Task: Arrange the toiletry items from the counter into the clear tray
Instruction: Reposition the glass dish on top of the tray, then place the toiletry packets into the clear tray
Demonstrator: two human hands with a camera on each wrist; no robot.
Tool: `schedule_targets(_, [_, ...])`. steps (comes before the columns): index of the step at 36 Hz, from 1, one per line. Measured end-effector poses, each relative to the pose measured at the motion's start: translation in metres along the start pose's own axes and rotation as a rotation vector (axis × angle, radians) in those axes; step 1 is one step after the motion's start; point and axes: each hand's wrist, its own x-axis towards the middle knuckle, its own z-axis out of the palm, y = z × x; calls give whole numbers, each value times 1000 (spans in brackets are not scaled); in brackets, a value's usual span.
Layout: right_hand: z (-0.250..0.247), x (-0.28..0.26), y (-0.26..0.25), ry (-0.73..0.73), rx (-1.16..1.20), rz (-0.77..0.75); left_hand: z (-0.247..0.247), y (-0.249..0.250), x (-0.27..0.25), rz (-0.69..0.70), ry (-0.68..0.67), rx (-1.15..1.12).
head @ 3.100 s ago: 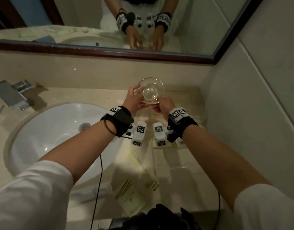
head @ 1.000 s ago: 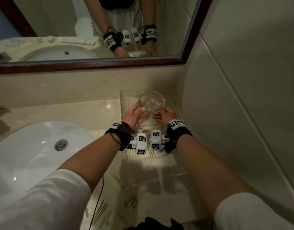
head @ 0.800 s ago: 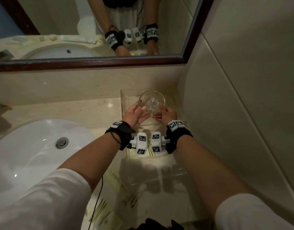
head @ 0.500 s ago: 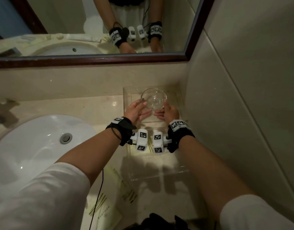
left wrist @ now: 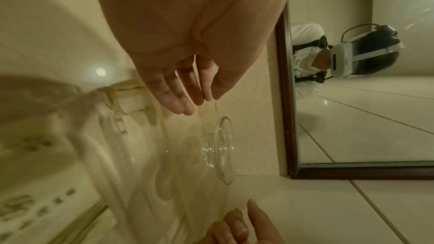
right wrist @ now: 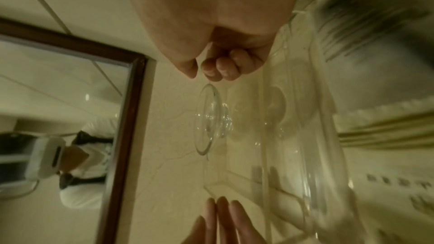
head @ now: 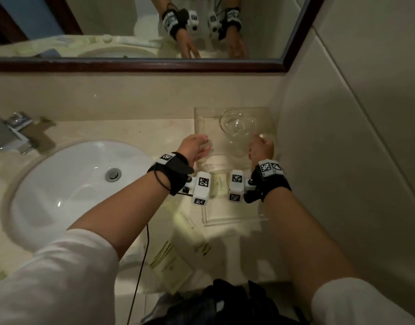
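Observation:
A clear glass bowl (head: 237, 124) (left wrist: 225, 147) (right wrist: 209, 120) stands upright at the far end of the clear tray (head: 234, 221) (right wrist: 305, 155), which sits in the counter's right corner. My left hand (head: 198, 146) (left wrist: 185, 99) hovers at the tray's left wall with straight fingers and holds nothing. My right hand (head: 260, 148) (right wrist: 211, 70) is just right of the bowl, fingers curled into the palm, empty. A cream toiletry packet (head: 219, 184) lies inside the tray under my wrists. Two more cream packets (head: 169, 261) (head: 194, 238) lie on the counter in front of the tray.
A white sink (head: 68, 188) fills the counter's left half, with a chrome faucet (head: 11, 134) behind it. A framed mirror (head: 131, 31) runs along the back, and a tiled wall (head: 342, 160) closes the right side next to the tray.
Both hands have let go of the glass bowl, which now stands in the tray's far end. The hands have moved apart, left one to the tray's left wall.

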Motion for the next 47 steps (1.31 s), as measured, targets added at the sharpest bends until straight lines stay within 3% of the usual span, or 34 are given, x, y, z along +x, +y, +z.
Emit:
schedule_targets(9, [0, -83, 36, 141, 174, 37, -63, -19, -43, -53, 34, 191])
schedule_targets(14, [-2, -125, 64, 263, 120, 61, -97, -32, -61, -176, 7, 273])
schedule_targets(21, [-24, -178, 89, 390, 93, 102, -129, -50, -69, -244, -1, 453])
schedule_targets(29, [-40, -220, 113, 214, -157, 364, -138, -65, -73, -172, -38, 641])
schedule_targets(34, [-45, -242, 116, -71, -339, 452, -138, -64, -81, -127, -124, 717])
schedule_targets(39, [-38, -250, 122, -106, -516, 402, -141, -66, -79, -161, -144, 669])
schedule_targets(47, [-30, -260, 119, -28, -787, 252, -137, -69, -79, -50, -162, 993])
